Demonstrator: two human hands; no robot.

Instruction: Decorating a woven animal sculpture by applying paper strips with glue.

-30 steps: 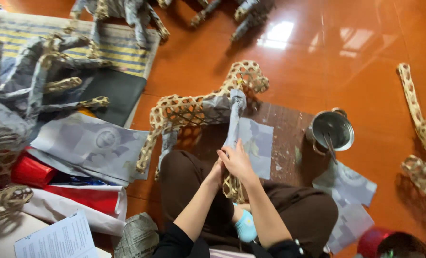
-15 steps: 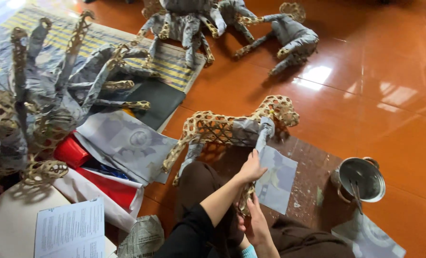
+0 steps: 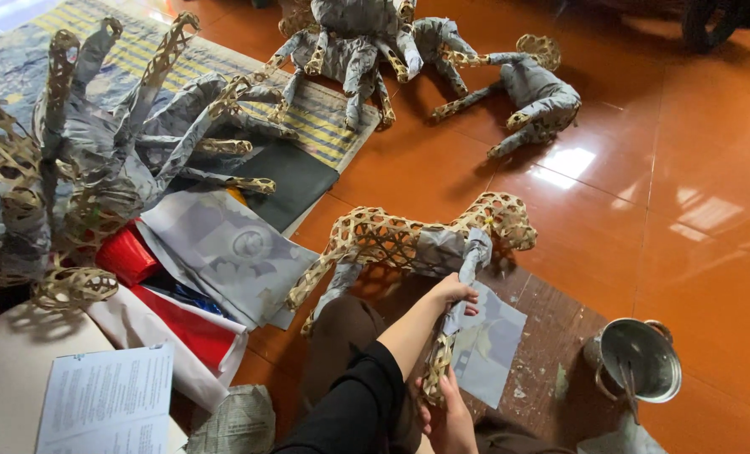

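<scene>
Both hands gripping woven animal frame's leg (grey paper wrapped), metal pot nearby

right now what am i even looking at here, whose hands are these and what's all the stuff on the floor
This view comes from a camera worn on a person's head, looking down at their own two bare hands. There is no machine.

The left hand presses grey paper onto a front leg of a woven bamboo animal frame. The right hand grips the bare lower end of that same leg.

The frame stands partly on a stained wooden board on the orange tiled floor. A grey paper sheet lies on the board, and a metal pot sits to its right.

At the left are paper sheets and red sheets. More paper-covered animal frames lie farther away.
</scene>
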